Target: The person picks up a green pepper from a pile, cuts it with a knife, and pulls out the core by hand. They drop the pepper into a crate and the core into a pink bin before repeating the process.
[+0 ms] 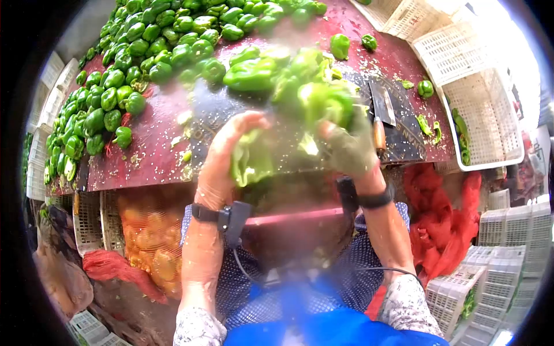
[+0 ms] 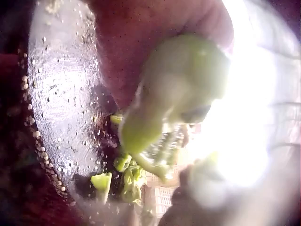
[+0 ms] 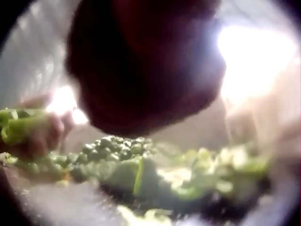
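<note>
In the head view my left hand [image 1: 217, 155] grips a cut green bell pepper [image 1: 249, 164] over the front edge of the table. The left wrist view shows this pepper hollow, with pale ribs inside, beneath the left hand [image 2: 136, 47]. At the right, my right hand [image 1: 353, 147] holds a blurred green pepper [image 1: 329, 102] between thumb and fingers, above the dark board [image 1: 210, 127]. More peppers and cut pieces [image 1: 251, 75] lie just beyond both hands. In the right wrist view, the dark right hand [image 3: 146, 66] hides what it holds.
Whole green peppers [image 1: 133, 52] are heaped at the back left of the red table [image 1: 156, 161]. A cleaver [image 1: 382, 106] lies on the board's right side. Beyond it stands a white crate [image 1: 485, 109]. Red netting [image 1: 441, 219] hangs below, and a pink-rimmed container [image 1: 294, 217] sits between the legs.
</note>
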Available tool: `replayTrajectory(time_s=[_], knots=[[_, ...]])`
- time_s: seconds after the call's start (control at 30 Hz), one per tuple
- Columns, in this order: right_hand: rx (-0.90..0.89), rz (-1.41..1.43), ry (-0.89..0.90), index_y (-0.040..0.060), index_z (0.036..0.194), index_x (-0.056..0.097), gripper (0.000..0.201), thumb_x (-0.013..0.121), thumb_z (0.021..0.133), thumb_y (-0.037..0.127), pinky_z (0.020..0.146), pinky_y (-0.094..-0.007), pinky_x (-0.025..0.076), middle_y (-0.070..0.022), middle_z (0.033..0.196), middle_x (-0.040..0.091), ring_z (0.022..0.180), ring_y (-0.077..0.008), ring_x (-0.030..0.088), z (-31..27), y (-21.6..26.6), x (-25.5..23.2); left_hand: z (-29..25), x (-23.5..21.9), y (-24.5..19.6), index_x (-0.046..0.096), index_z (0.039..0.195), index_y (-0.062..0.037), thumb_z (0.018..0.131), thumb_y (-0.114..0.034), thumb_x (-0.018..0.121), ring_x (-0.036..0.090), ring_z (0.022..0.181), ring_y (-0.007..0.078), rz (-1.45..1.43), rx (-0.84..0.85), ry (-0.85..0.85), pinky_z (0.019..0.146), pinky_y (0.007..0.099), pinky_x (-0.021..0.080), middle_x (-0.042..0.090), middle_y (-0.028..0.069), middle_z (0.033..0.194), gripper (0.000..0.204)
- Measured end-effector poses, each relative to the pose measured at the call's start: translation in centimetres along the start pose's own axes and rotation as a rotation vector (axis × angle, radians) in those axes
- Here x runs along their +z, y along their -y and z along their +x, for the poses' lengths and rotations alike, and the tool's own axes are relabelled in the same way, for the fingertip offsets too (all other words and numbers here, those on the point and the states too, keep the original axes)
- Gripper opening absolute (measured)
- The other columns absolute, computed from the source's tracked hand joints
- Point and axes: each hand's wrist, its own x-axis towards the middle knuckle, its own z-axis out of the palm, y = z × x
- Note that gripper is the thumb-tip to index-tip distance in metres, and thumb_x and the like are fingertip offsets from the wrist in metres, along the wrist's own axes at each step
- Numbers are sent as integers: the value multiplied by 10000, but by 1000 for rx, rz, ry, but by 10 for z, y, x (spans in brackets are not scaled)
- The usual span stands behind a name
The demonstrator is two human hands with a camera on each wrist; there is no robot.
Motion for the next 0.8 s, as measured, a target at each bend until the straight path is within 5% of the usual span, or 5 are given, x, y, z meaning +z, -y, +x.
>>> replayTrajectory(time_s=[0.13, 0.2, 0.43, 0.6, 0.8], knots=[[-705, -818, 17, 66, 1240, 528, 504, 681, 760, 43, 810, -368, 517, -120, 1122, 598, 979, -288, 608, -6, 0, 16, 14, -2, 17, 513, 1279, -45, 987, -345, 504, 615, 975, 187, 131, -121, 20, 837, 309, 529, 600, 98, 1124, 419], [-461, -961, 167, 128, 1236, 545, 544, 692, 720, 40, 776, -391, 524, -129, 1055, 630, 927, -289, 630, -16, -25, 40, 16, 3, 11, 476, 1331, -58, 992, -349, 503, 613, 944, 164, 40, -100, -11, 803, 289, 528, 595, 78, 1130, 447], [-750, -1012, -35, 72, 1181, 596, 338, 596, 844, 59, 790, -353, 521, -134, 973, 672, 849, -311, 653, -13, 13, 25, 25, -8, 19, 452, 1345, -60, 1000, -362, 488, 604, 913, 145, 201, -1, 4, 781, 278, 527, 581, 55, 1117, 460], [-25, -478, -87, 50, 1238, 533, 289, 517, 952, 87, 758, -303, 547, -77, 982, 669, 908, -198, 666, -7, 3, 13, 17, -12, -7, 472, 1329, -48, 951, -230, 594, 622, 948, 144, 69, 68, -3, 745, 272, 552, 597, 41, 1093, 437], [282, -182, 138, 44, 1071, 575, 199, 545, 920, 170, 715, -347, 509, -128, 936, 631, 825, -233, 629, -34, -51, 9, 21, -2, 2, 459, 1348, -35, 947, -210, 568, 624, 1014, 197, 354, 119, -27, 911, 322, 507, 598, 71, 1181, 451]])
